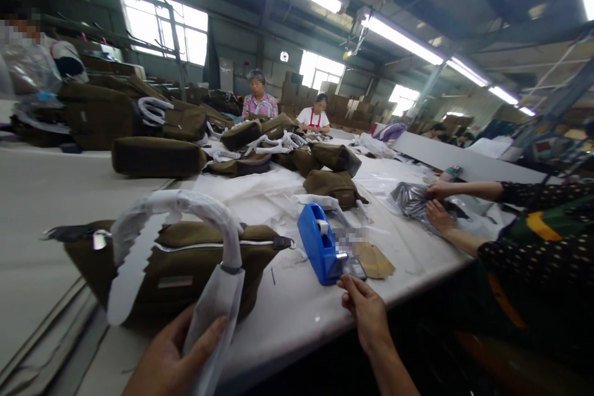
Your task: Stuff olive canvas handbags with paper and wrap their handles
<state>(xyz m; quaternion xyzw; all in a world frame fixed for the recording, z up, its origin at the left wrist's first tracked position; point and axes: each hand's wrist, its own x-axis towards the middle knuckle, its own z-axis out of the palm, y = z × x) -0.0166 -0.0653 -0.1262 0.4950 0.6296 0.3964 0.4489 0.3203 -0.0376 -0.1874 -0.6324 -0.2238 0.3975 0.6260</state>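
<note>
An olive-brown handbag [185,288] with a silver zip and small metal plate stands on the table at the left. Its arched handle [179,201] is covered in white wrapping, with a loose jagged-edged strip hanging in front. My left hand [179,352] is closed on the wrapped lower end of that handle, thumb on top. A blue tape dispenser [313,244] sits right of the bag. Just below its cutting edge, my right hand [364,303] pinches thumb and forefinger together; anything between the fingertips is too fine to see.
A brown card piece [375,261] lies beside the dispenser. Several more olive bags [160,158] are piled across the table's far side. At the right, a co-worker's hands [440,213] press a grey plastic bag [411,201]. The table's front edge [417,297] runs below.
</note>
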